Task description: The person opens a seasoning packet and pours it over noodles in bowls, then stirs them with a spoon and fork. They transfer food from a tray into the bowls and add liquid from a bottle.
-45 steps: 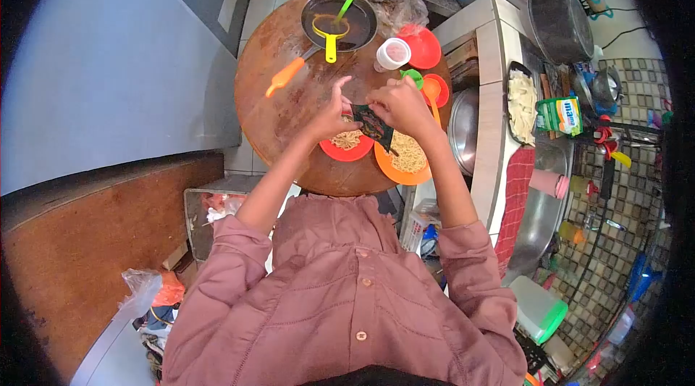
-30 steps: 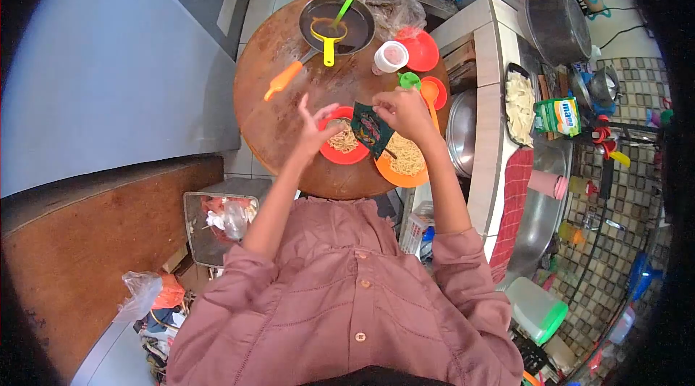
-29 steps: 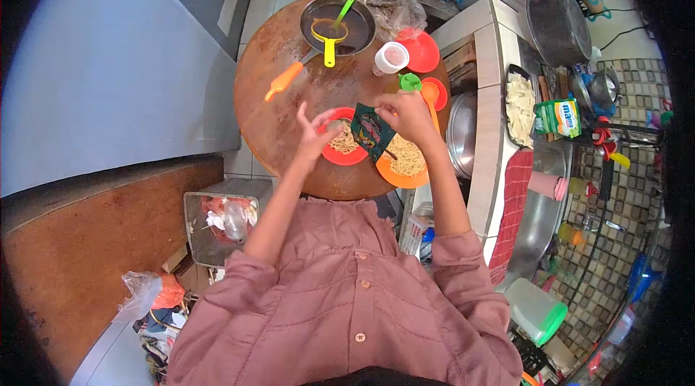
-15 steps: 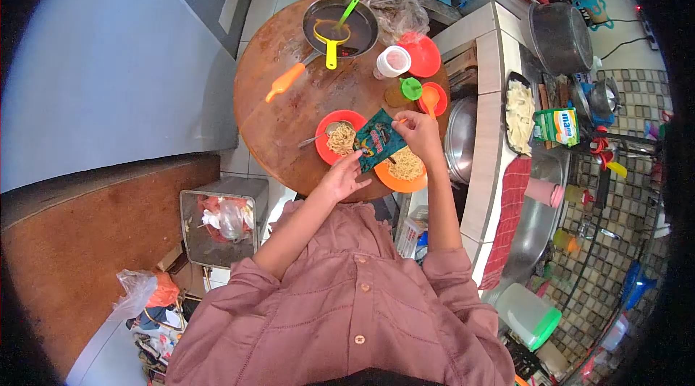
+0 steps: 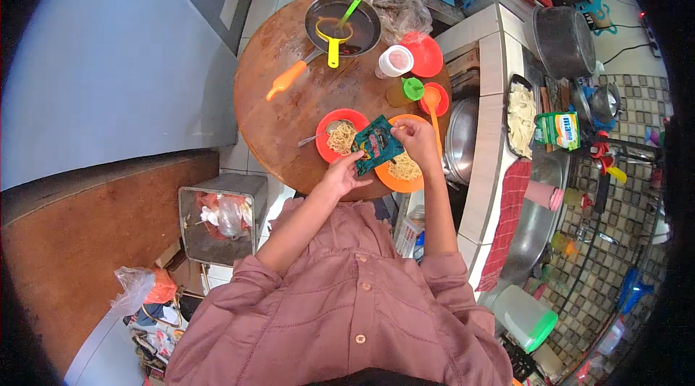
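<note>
A dark green seasoning sachet (image 5: pixel 378 145) is held by my left hand (image 5: pixel 343 174), its thumb on the packet's lower left edge and the other fingers partly spread below. My right hand (image 5: pixel 414 138) is pinched close by the sachet's upper right edge. Something small and orange-yellow shows at those fingertips, too small to name. Beneath the packet, noodles lie in a red bowl (image 5: pixel 323 119) with a fork (image 5: pixel 311 140), and more noodles (image 5: pixel 405 166) lie on an orange plate (image 5: pixel 411 186). The sachet hides part of both dishes.
Farther back on the round wooden table (image 5: pixel 268 53) are a pan (image 5: pixel 311 18) with a yellow strainer (image 5: pixel 334 49), a white cup (image 5: pixel 397 60), a green-lidded container (image 5: pixel 413 88) and red bowls (image 5: pixel 426 53). A tiled counter (image 5: pixel 486 114) runs along the right; a bin (image 5: pixel 217 241) stands at left.
My right hand has shifted slightly right and down, its fingertips drawing away from the sachet's top corner. My left hand keeps its hold on the packet. The view has moved slightly.
</note>
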The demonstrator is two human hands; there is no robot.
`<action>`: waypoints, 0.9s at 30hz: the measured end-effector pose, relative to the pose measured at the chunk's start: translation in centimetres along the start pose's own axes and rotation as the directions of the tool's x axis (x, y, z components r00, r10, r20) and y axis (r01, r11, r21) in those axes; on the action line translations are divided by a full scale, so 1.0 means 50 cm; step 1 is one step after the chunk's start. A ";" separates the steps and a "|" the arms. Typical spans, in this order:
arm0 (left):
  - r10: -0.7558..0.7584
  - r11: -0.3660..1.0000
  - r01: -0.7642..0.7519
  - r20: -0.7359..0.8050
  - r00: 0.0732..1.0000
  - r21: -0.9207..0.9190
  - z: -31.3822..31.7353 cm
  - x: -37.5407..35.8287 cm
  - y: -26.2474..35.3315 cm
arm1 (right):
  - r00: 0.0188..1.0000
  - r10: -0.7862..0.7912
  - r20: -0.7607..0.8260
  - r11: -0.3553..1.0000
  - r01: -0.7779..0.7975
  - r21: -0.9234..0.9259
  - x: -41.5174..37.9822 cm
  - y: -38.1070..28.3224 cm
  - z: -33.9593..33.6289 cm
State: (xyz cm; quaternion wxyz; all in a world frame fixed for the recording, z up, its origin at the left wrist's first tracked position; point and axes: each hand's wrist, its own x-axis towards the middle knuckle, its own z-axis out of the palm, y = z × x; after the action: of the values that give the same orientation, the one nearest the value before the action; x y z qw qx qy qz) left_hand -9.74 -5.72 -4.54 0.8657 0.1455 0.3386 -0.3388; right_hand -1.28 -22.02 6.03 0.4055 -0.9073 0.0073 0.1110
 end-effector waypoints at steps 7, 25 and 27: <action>-0.028 1.000 0.028 -0.066 0.997 0.008 -0.004 -0.001 0.005 | 0.999 -0.046 -0.001 0.999 0.046 0.022 -0.001 0.002 0.008; -0.058 0.997 0.059 0.021 0.998 -0.049 0.012 -0.012 0.009 | 1.000 0.000 -0.015 0.998 0.001 0.065 0.004 0.035 0.021; -0.036 0.999 0.037 0.034 0.999 -0.030 0.015 -0.010 0.010 | 1.000 0.012 0.001 0.994 -0.012 0.108 0.005 0.037 0.023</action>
State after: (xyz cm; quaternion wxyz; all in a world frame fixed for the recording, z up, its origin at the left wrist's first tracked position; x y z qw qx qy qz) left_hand -9.30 -5.49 -3.62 0.8670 0.1204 0.3317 -0.3519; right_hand -1.47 -22.40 3.89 0.4534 -0.8839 0.0189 0.1131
